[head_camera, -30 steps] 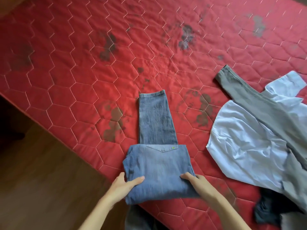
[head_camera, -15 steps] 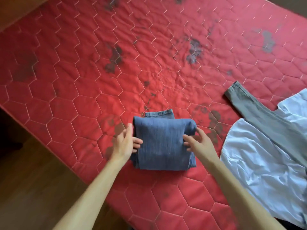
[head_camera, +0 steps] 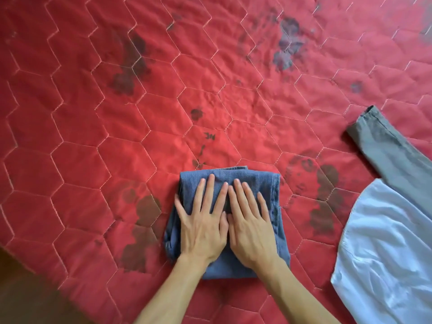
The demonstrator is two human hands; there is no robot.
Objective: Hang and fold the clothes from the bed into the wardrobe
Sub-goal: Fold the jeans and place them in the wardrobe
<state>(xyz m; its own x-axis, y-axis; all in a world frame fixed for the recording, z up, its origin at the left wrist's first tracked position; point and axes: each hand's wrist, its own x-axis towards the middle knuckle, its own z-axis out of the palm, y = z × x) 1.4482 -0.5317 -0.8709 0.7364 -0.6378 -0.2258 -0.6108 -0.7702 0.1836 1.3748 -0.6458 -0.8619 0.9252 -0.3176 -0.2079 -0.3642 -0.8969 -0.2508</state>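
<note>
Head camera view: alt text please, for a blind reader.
Left hand and right hand press flat on folded blue jeans on a red quilted bedcover. A pale blue shirt and grey garment lie at right.

Left hand (head_camera: 203,226) and right hand (head_camera: 251,226) flat on folded jeans (head_camera: 261,183), red quilted bed (head_camera: 117,136)

the left hand (head_camera: 202,225) and right hand (head_camera: 251,226) lie flat side by side, thumbs touching, on top of the folded jeans (head_camera: 257,183), which rest on the bed cover (head_camera: 117,136). well to the right of the right hand lies a shirt (head_camera: 385,253). a trouser leg (head_camera: 385,146) touches the shirt's far edge. floor (head_camera: 28,298) shows left of the left forearm.
</note>
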